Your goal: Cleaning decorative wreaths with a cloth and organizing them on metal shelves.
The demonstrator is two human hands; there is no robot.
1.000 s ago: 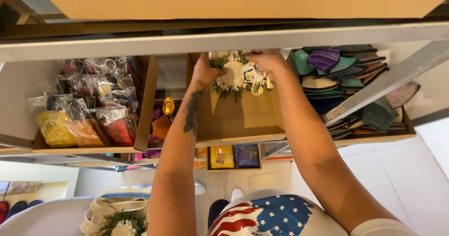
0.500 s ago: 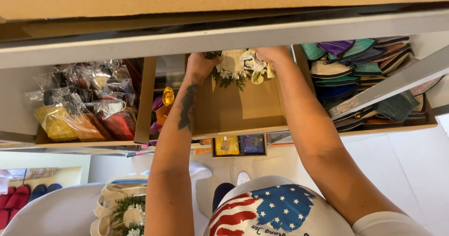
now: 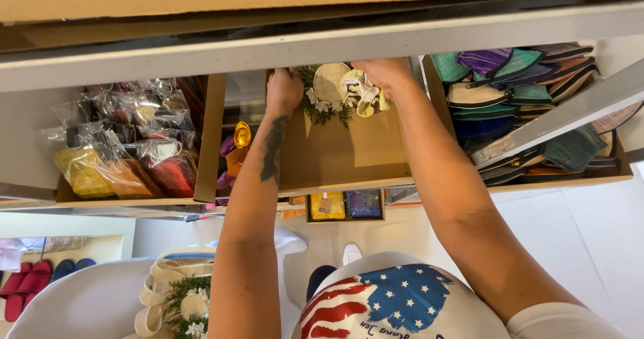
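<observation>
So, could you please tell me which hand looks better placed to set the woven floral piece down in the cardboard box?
Probably the right hand: it lies over the woven floral piece, while the left hand holds only its left edge, by the cardboard box wall.

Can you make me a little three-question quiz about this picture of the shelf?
1. True or false: the left hand and right hand both reach the flower bundle.
2. What lies stacked to the right of the cardboard box? A) woven pouches B) plates C) books
3. What colour are the slippers at the lower left?

Key: 1 true. 2 A, the woven pouches. 3 red.
</observation>
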